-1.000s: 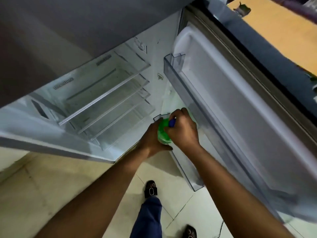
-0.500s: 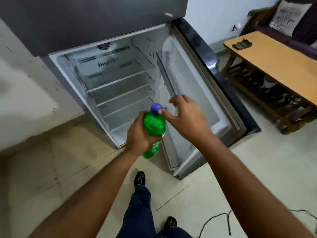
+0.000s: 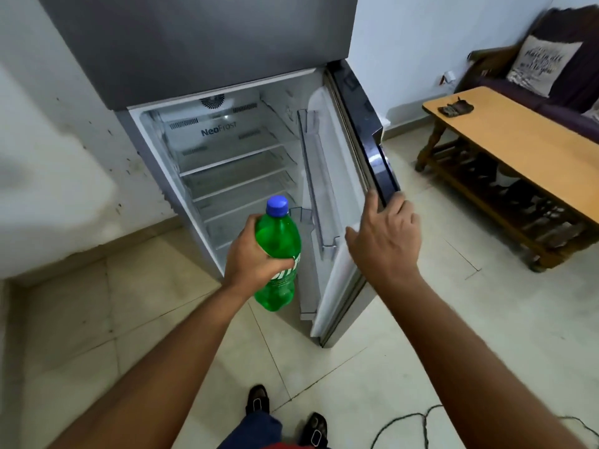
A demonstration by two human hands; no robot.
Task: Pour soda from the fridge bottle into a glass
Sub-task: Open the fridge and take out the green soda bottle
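**Holding the soda bottle before the open fridge**

Head view: a green plastic soda bottle point(image 3: 278, 251) with a blue screw cap point(image 3: 277, 205) is held upright, slightly tilted, just left of frame centre. White lettering is partly seen on its label, below the fingers. The left hand point(image 3: 256, 257) is clamped around the bottle's upper body, with the base hanging free above the floor tiles point(image 3: 421, 319). The right hand point(image 3: 384, 234) is spread wide, holding nothing; its fingertips are laid on the outer edge of the fridge door point(image 3: 363, 147), at about 2 o'clock from the bottle. The door is swung wide, and its clear door shelf point(image 3: 319, 189) is seen edge-on between bottle and right hand. The fridge point(image 3: 227, 150) compartment lies at 12 o'clock, its glass shelves bare. A wooden table point(image 3: 518, 147) stands well apart at 3 o'clock, with open floor between it and the door. A dark cable point(image 3: 405, 419) lies on the tiles at 5 o'clock, near the person's shoes point(image 3: 257, 398).
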